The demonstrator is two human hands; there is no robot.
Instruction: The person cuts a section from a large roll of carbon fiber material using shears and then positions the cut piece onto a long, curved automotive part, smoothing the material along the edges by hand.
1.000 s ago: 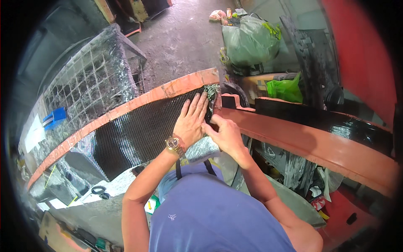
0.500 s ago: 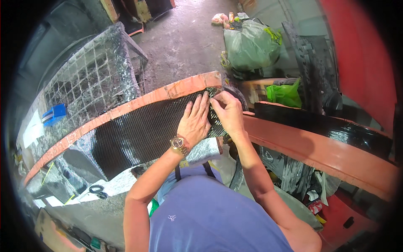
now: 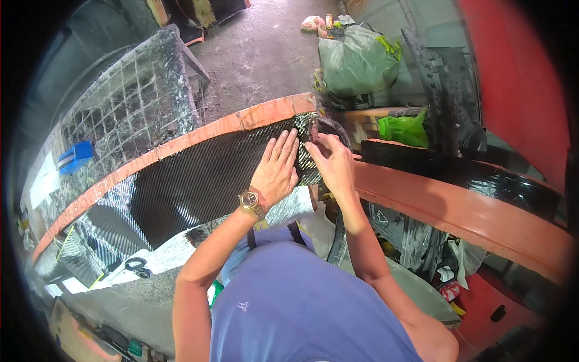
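Observation:
A black, glossy woven carbon fibre cloth (image 3: pixel 199 175) lies over a long curved piece with an orange-pink rim (image 3: pixel 241 117). My left hand (image 3: pixel 276 166) rests flat on the cloth near its right end, fingers stretched out and a gold watch (image 3: pixel 249 199) on the wrist. At the cloth's frayed right edge (image 3: pixel 306 120), my right hand (image 3: pixel 335 166) has its thumb and bent fingers closed about the edge; their exact contact is partly hidden. Loose light strands show along this edge between the hands.
Black-handled scissors (image 3: pixel 136 264) lie on white sheet at the left. Beyond stands a grimy mesh-topped frame (image 3: pixel 120 99) with a blue tool (image 3: pixel 75 157). An orange-pink curved panel (image 3: pixel 446 208) extends right. A tied plastic bag (image 3: pixel 359 63) sits on the floor ahead.
My right thumb and fingers have shifted slightly along the cloth's end edge and stand a little farther from the left hand. The left hand stays flat on the cloth. The view has shifted slightly.

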